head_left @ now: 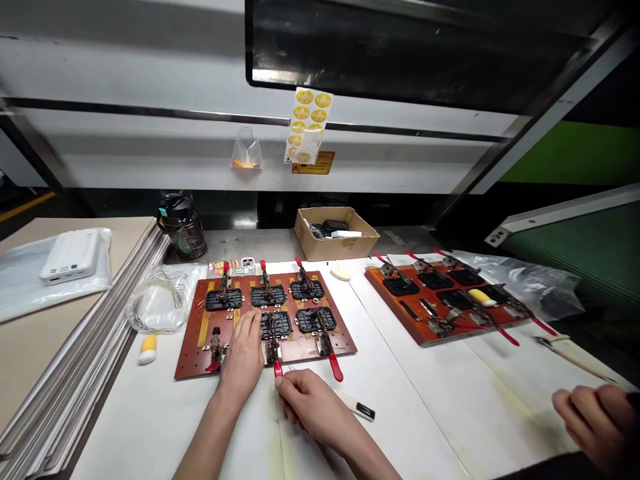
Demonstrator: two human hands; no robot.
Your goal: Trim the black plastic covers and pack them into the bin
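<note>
- Right here at the bottom of the frame, the left hand (243,357) lies open and flat, its grip released, fingers on the near edge of the brown fixture board (300,351).
- And the right hand (305,401) is curled right at the red handle (278,369) of a toggle clamp (273,343), lower middle; is that grip clenched on it? Can't tell from this view.
- The board sits centre-left on the white table (400,400), carrying black frames (275,325) pinned under the clamps, five in sight; the lower-left spot is blocked by the left hand.
- Just right of the right hand lies a marker pen (357,405).
- Over on the right, a second fixture board (445,300) with its own red-handled clamps.
- Lower right, a co-worker's hand (593,420) comes into frame.
- Up top, a cardboard box (335,233) sits beyond the boards, with a drink bottle (183,227) upper left of it and a white power bank (70,257) further left.
</note>
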